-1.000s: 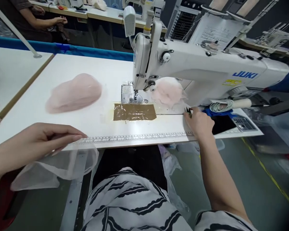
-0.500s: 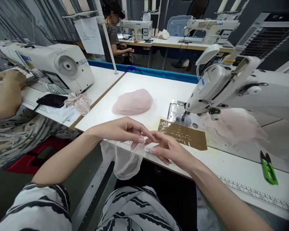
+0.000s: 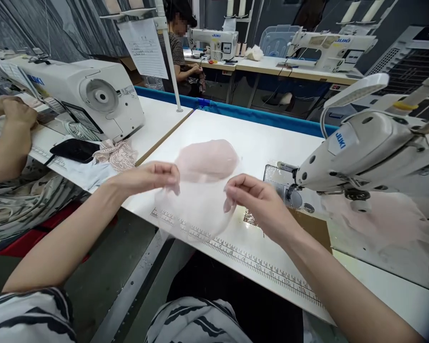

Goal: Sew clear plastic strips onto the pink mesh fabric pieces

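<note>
A sheer white piece of fabric [image 3: 196,209] is stretched between my two hands, just above the table's front edge. My left hand [image 3: 153,177] pinches its upper left edge. On the other side my right hand [image 3: 248,193] has thumb and fingers closed on the right edge. Behind the sheer piece lies a stack of pale pink fabric [image 3: 209,159] on the white table [image 3: 257,131]. To the right of my right hand stands a sewing machine [image 3: 339,147], its needle area over a metal plate.
More pink fabric [image 3: 382,214] lies under the machine arm. Brown tape [image 3: 312,226] covers part of the tabletop, and a printed ruler [image 3: 257,264] runs along the front edge. At left, a co-worker's hands [image 3: 16,112] rest near another sewing machine [image 3: 89,95]. Another person [image 3: 180,62] sits behind.
My hands were close together with the sheer fabric hanging below the table edge. They have moved apart and the fabric is now raised and spread between them. The view has shifted left.
</note>
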The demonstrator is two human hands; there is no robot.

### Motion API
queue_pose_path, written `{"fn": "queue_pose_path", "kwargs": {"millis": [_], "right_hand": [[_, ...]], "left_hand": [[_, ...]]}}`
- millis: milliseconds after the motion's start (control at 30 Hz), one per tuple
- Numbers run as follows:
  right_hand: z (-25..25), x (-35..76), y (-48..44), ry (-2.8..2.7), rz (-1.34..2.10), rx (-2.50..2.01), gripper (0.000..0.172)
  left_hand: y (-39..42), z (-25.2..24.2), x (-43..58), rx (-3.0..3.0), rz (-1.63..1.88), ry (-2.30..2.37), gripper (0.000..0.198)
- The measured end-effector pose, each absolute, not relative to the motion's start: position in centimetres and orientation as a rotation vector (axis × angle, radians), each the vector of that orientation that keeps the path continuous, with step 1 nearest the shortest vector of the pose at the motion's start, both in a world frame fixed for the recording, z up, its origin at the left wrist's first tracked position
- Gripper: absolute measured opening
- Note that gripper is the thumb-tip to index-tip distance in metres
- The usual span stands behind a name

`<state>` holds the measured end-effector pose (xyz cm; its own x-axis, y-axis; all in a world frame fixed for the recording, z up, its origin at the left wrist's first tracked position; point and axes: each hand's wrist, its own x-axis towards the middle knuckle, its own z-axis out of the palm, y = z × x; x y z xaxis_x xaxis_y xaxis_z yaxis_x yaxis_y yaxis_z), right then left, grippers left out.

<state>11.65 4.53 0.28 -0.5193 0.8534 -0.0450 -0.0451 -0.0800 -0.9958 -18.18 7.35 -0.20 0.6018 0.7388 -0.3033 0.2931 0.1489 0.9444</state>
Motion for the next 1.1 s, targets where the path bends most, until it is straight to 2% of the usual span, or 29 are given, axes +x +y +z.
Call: {"fn": "queue_pose_path", "kwargs": {"millis": [167,300,433,633,833,967,1100], "right_hand": [[0.5,10.7,9.3,-1.257,1.371,-1.006,0.019],[-1.7,10.0,14.1,-1.151,1.126,-1.208,0.014],[-4.8,10.1,17.4,-1.199,1.069,-1.318,0.014],[-6.2,10.7,18.9,-1.404,0.951,-1.432,0.012],[-5.5,11.1,19.0,-1.603,0.699,-1.572,0.011],[-5.7,10.8,18.8,-1.732,0.533,-1.651,0.017],[-5.5,10.9,18.5,-1.889,0.418,-1.690,0.025]], "left_hand": [[14.6,2.7,-16.2,1.496,0.817,1.087,0.020],[21.9,3.0,-13.1,1.643,0.747,1.166,0.016],[25.5,0.3,-11.2,1.684,0.608,1.325,0.019],[24.9,-2.4,-10.9,1.717,0.670,1.493,0.018],[22.2,-2.4,-12.7,1.784,0.683,1.657,0.029],[20.2,-3.4,-13.1,1.949,0.687,1.801,0.033],[18.7,-3.3,-12.2,2.254,0.464,2.026,0.037]]}}
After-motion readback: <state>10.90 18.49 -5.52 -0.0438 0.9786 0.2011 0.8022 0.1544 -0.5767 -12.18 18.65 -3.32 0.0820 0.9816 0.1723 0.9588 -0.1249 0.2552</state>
